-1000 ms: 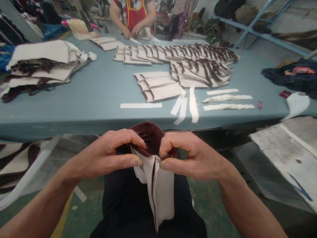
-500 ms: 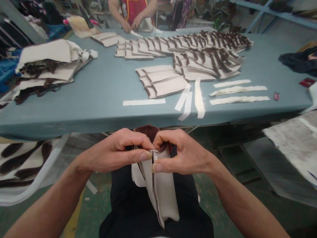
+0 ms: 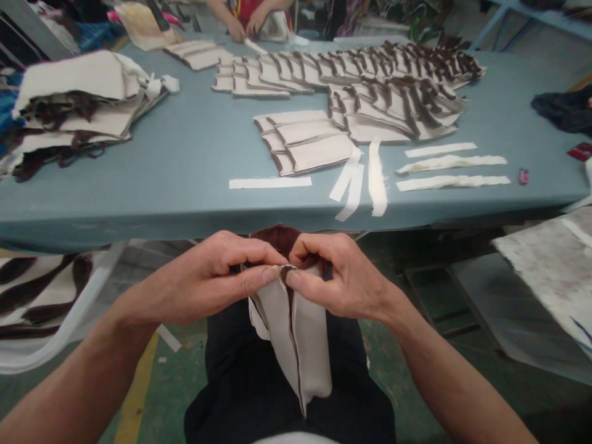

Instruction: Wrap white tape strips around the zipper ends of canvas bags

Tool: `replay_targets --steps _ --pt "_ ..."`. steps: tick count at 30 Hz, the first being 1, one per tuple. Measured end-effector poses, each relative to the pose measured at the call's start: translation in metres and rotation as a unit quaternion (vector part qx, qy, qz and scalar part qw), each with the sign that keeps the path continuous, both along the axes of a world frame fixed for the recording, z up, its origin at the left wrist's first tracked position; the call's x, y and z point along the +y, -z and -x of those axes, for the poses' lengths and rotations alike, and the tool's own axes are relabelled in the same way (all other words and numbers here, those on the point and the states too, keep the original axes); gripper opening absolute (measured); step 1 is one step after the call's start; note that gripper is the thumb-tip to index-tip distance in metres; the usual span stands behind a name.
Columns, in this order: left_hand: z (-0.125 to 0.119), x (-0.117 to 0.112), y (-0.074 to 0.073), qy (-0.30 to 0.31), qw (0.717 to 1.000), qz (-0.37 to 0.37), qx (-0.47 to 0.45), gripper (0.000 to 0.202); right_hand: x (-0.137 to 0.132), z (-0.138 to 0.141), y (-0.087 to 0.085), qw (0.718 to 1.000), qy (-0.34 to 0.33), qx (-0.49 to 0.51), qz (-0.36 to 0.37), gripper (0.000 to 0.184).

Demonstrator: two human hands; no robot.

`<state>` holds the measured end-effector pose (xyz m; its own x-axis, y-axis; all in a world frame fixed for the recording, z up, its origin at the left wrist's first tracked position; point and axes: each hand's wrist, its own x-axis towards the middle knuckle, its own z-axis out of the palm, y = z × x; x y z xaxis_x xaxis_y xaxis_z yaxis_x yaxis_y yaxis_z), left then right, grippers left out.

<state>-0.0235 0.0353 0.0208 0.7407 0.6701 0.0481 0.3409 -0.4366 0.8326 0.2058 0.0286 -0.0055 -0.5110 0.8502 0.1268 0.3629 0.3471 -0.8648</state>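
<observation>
Cream fabric piece (image 3: 303, 345) with a dark brown lining hangs at 6 o'clock in the view, over the person's dark-clothed lap, its top edge caught between both hands. At 10 o'clock of the piece, the left hand (image 3: 208, 283) is closed, pinching the upper edge between thumb and forefinger. At 2 o'clock of it, the right hand (image 3: 345, 280) pinches the same edge the same way. The two thumb tips almost meet over the brown seam that runs down the middle. The brown lining bulges up behind the fingers, and the cream part droops below them.

Beyond the hands, at 12 o'clock, stands the blue-grey table (image 3: 185, 160). At its 9 o'clock end lies a heap of cream and brown cloth (image 3: 78, 105). Near the front edge lies a single white strip (image 3: 271, 182), and just behind it a small stack of folded pieces (image 3: 308, 142). Overlapping rows of finished pieces (image 3: 370, 80) fill the far side. More white strips (image 3: 453, 165) lie towards 3 o'clock. At the far edge, a co-worker's hands (image 3: 245, 24) rest on cloth.
</observation>
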Motion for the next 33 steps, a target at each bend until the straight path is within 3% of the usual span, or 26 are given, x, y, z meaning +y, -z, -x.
replay_targets --steps 7,10,13,16,19,24,28,33 --pt "-0.003 -0.013 -0.019 -0.018 0.999 -0.017 0.024 0.026 -0.002 0.008 -0.009 0.999 0.017 -0.022 0.041 0.022" --pt "-0.002 -0.014 -0.013 -0.023 1.0 0.012 0.006 0.015 -0.003 0.006 -0.01 0.997 0.009 -0.023 0.067 0.028" --pt "-0.001 -0.012 -0.001 -0.054 0.997 0.049 -0.013 0.025 -0.001 0.001 -0.003 0.996 -0.022 0.012 0.086 0.032" --pt "0.0 -0.009 0.006 -0.049 0.996 0.066 -0.02 0.029 0.001 -0.005 0.005 0.994 -0.061 0.059 0.074 0.027" --pt "0.0 -0.009 0.004 -0.039 0.997 0.071 -0.007 0.026 -0.001 -0.009 0.005 0.994 -0.074 0.066 0.039 0.018" --pt "-0.007 -0.014 -0.006 -0.053 0.998 0.016 0.019 0.021 -0.01 -0.01 -0.011 0.998 -0.052 0.033 -0.021 0.003" --pt "-0.012 -0.015 -0.006 -0.077 0.996 -0.041 0.028 0.014 -0.011 -0.007 -0.022 0.998 -0.057 -0.025 -0.029 0.017" --pt "-0.01 -0.014 -0.006 -0.073 0.994 -0.068 0.039 0.016 -0.008 -0.005 -0.02 0.996 -0.074 -0.041 -0.009 0.024"
